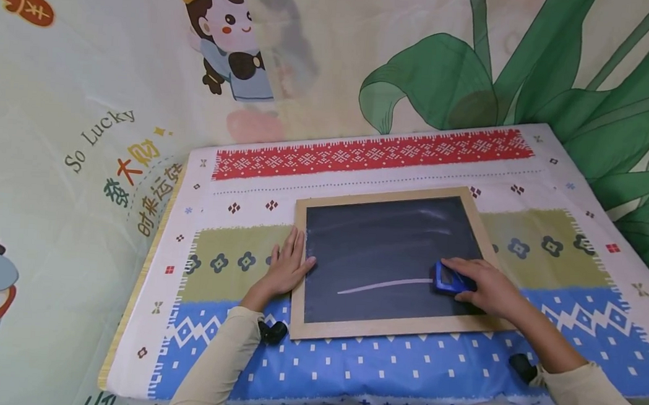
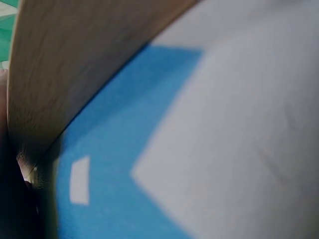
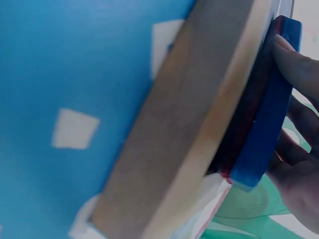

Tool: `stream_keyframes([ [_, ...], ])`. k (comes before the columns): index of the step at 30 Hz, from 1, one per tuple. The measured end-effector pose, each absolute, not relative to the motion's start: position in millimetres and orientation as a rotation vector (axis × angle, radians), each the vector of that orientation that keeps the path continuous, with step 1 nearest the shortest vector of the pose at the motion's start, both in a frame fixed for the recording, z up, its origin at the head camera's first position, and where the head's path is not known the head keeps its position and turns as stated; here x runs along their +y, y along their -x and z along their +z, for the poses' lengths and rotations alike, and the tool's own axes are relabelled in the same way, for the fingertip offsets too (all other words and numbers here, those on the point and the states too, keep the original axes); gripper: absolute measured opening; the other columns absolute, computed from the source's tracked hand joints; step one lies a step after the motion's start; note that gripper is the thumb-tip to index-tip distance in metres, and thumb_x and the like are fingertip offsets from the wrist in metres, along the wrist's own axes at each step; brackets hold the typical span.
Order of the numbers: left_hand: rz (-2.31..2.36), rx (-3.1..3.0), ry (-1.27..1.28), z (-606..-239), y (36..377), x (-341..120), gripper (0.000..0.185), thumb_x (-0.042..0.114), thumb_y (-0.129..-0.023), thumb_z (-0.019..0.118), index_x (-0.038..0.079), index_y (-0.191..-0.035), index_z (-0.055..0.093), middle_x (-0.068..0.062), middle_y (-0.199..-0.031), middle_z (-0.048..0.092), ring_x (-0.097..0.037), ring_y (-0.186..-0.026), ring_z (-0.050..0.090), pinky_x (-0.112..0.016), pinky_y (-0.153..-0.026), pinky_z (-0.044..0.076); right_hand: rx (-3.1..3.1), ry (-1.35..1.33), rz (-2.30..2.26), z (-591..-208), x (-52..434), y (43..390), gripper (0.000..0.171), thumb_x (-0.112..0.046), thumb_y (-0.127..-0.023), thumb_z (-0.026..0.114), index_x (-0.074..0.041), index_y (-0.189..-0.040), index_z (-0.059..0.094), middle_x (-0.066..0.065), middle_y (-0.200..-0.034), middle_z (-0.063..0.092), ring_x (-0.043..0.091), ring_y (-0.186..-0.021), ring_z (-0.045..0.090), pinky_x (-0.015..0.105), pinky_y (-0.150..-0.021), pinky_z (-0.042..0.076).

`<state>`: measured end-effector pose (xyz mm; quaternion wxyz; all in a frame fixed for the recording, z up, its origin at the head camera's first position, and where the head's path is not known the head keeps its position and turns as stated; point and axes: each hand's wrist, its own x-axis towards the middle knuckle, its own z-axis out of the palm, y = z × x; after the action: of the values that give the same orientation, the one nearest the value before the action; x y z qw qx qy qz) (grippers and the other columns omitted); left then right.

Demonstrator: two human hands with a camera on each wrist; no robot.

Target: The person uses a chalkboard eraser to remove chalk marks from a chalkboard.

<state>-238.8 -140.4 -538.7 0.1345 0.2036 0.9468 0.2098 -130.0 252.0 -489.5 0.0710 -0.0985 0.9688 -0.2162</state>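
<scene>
- Head view: right hand (image 1: 489,289) grips the blue eraser (image 1: 447,279) on the chalkboard (image 1: 388,256), centre frame; left hand (image 1: 285,268) lies flat, fingers straight, on its left frame.
- Risk: a hard wipe may slide the chalkboard over the patterned cloth (image 1: 348,359) if that bracing loosens.
- The chalk line (image 1: 383,285) may smear rather than clear.

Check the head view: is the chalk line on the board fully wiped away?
No, a pale line still runs across the board left of the eraser.

Patterned tablecloth (image 1: 348,365) is covering the table, w/ red band (image 1: 372,153) running along far edge, olive band mid, blue band nearest. Wood table edge (image 1: 135,290) is showing at left. Cartoon-print backdrop (image 1: 86,89) w/ green leaves (image 1: 615,109) is hanging behind.
</scene>
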Motion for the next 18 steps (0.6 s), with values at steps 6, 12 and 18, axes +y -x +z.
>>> stream_keyframes([
  [6,0.61,2.756,-0.596,-539.1,241.3,-140.5,0.072,0.045,-0.097,0.032,0.011,-0.147,-0.006,-0.009,-0.154,-0.013,-0.025,-0.142,-0.006,-0.055,-0.108,-0.005,2.911,0.353,-0.591,-486.6,246.3,135.6,0.066,-0.008,-0.07,0.077,-0.007,-0.131,0.051,0.023,-0.13,0.05,0.045,-0.112,0.046,0.057,-0.085,0.041],
  [12,0.609,2.736,-0.604,-536.6,241.9,-140.0,0.072,0.045,-0.097,0.032,0.01,-0.147,-0.006,-0.008,-0.153,-0.015,-0.024,-0.142,-0.008,-0.055,-0.108,-0.006,2.908,0.439,-0.573,-488.8,223.6,143.5,0.065,-0.009,-0.071,0.076,-0.009,-0.131,0.051,0.018,-0.13,0.052,0.042,-0.113,0.047,0.055,-0.085,0.043],
  [18,0.599,2.729,-0.589,-538.3,240.0,-141.5,0.072,0.046,-0.097,0.031,0.011,-0.147,-0.008,-0.007,-0.153,-0.017,-0.023,-0.141,-0.011,-0.054,-0.108,-0.007,2.887,0.612,-0.546,-486.4,184.3,157.1,0.065,-0.01,-0.072,0.076,-0.01,-0.131,0.051,0.015,-0.13,0.053,0.038,-0.113,0.049,0.052,-0.086,0.044],
])
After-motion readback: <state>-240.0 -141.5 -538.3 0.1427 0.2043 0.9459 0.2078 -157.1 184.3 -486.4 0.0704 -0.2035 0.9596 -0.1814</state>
